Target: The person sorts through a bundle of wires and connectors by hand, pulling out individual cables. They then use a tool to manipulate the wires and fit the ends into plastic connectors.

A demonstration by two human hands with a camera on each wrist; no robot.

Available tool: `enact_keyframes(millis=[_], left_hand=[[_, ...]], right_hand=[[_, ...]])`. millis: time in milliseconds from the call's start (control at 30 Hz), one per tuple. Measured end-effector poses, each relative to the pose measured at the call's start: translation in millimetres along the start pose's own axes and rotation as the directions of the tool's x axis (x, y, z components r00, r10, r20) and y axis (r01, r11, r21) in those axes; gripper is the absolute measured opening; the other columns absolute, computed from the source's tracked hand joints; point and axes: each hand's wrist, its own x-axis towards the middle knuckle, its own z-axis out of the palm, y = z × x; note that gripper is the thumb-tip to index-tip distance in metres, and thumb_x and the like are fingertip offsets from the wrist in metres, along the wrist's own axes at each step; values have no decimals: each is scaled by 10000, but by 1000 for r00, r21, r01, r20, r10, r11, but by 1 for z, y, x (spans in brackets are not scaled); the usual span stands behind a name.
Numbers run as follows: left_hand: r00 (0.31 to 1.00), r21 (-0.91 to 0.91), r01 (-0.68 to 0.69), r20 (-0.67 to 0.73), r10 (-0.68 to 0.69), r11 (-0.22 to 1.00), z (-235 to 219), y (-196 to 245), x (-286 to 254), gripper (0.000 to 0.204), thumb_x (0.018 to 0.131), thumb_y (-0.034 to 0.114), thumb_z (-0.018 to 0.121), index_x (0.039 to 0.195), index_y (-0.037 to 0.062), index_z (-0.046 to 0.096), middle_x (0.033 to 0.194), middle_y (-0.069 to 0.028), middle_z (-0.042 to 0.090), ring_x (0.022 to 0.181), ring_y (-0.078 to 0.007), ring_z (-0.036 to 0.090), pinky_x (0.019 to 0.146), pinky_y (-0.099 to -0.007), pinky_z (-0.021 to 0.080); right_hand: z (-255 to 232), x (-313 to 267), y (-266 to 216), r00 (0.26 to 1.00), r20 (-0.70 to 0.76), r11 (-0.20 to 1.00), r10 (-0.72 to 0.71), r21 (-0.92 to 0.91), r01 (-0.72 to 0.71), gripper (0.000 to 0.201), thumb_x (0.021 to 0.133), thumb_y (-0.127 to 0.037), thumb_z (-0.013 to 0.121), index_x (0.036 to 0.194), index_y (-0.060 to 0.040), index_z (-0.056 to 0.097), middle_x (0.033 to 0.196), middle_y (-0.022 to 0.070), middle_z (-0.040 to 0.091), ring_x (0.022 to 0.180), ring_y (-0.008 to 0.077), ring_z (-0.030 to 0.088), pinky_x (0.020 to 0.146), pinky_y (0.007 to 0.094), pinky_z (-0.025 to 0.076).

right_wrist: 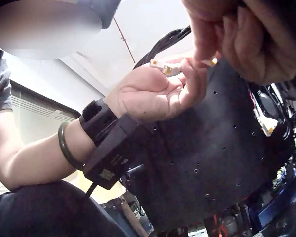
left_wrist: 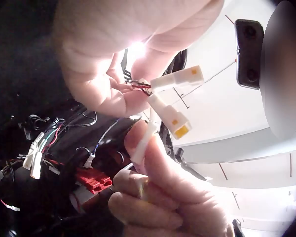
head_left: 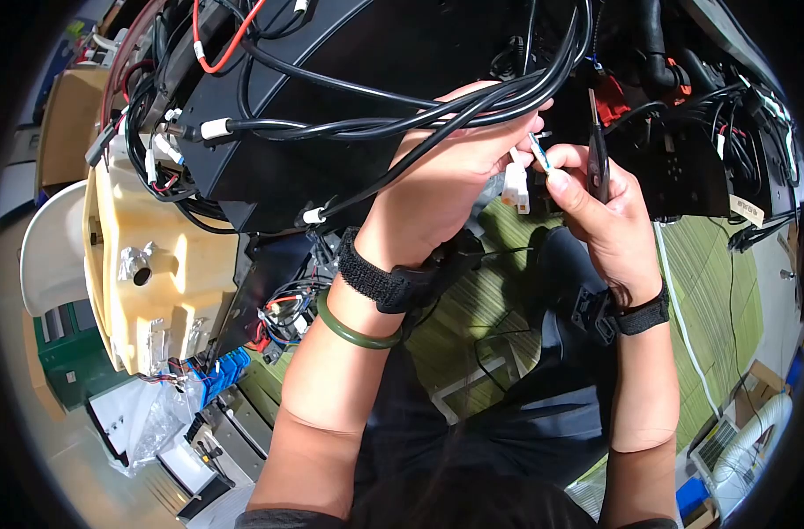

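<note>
Left hand [head_left: 450, 189] pinching wires of small white plastic connectors [head_left: 516, 188]; right hand [head_left: 596, 207] pinching thin white connector piece [left_wrist: 144, 140], under black cable bundle [head_left: 437, 110].

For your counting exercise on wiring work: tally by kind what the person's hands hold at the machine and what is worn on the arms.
White connectors at the left hand: 2
Black-handled tools in the right hand: 1
Black wrist straps: 2
Green bangles: 1
Total: 6
</note>
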Motion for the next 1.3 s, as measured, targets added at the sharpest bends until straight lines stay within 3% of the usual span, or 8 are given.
enact_keyframes(millis=[267, 567, 700, 867, 967, 1200, 1300], left_hand=[[1000, 8, 7, -10, -7, 1000, 0, 1, 0, 242, 876, 108, 517, 1069, -33, 558, 1046, -72, 572, 767, -70, 517, 702, -186, 446], [998, 53, 50, 26, -52, 997, 1, 10, -3, 246, 847, 108, 563, 1069, 2, 560, 1065, -63, 574, 813, -79, 536, 730, -192, 439], [996, 48, 0, 86, -4, 999, -1, 7, -2, 254, 832, 87, 574, 1075, 15, 554, 1076, -69, 573, 832, -86, 545, 741, -202, 439], [997, 44, 57, 42, -59, 997, 2, 9, -4, 267, 826, 69, 573, 1087, 18, 541, 1088, -87, 569, 868, -99, 556, 760, -211, 446], [999, 20, 14, 41, -15, 1000, 2, 6, -3, 259, 824, 63, 574, 1075, 12, 538, 1086, -97, 568, 872, -113, 562, 769, -217, 451], [999, 11, 41, 15, -41, 999, 3, 7, -3, 267, 806, 44, 589, 1067, 16, 538, 1076, -108, 569, 889, -133, 562, 791, -239, 451], [999, 69, -33, 28, 32, 997, 3, 6, -3, 285, 790, 30, 603, 1067, 21, 538, 1069, -108, 570, 925, -139, 552, 818, -258, 442]], right_hand=[[0, -1, -1, 1000, -3, 1000, -5, -18, 5, 159, 825, -150, 601, 921, -23, 601, 712, -75, 474, 643, 5, 385, 573, 161, 301], [0, 0, 2, 1000, -8, 998, -3, 59, 4, 169, 857, -166, 565, 938, -19, 574, 790, -48, 512, 735, 24, 439, 671, 172, 355], [-3, -1, 2, 1000, -27, 998, 14, 59, -12, 158, 866, -188, 551, 931, -44, 565, 762, -67, 504, 642, -7, 401, 557, 144, 316], [-6, -2, 5, 999, -22, 990, 40, 140, -36, 154, 871, -207, 543, 903, -58, 565, 727, -95, 480, 558, -31, 333, 461, 132, 236], [-6, -2, 2, 997, 7, 986, 81, 148, -81, 152, 868, -207, 548, 895, -59, 565, 724, -90, 473, 584, -23, 355, 489, 135, 262], [-1, -1, 1, 1000, 1, 996, -28, 89, 28, 132, 825, -155, 606, 860, -39, 555, 747, -75, 465, 663, 1, 380, 595, 153, 311], [-1, 0, 2, 999, -17, 997, -48, 61, 49, 134, 821, -151, 611, 858, -35, 555, 752, -72, 464, 676, 8, 385, 612, 162, 317]])
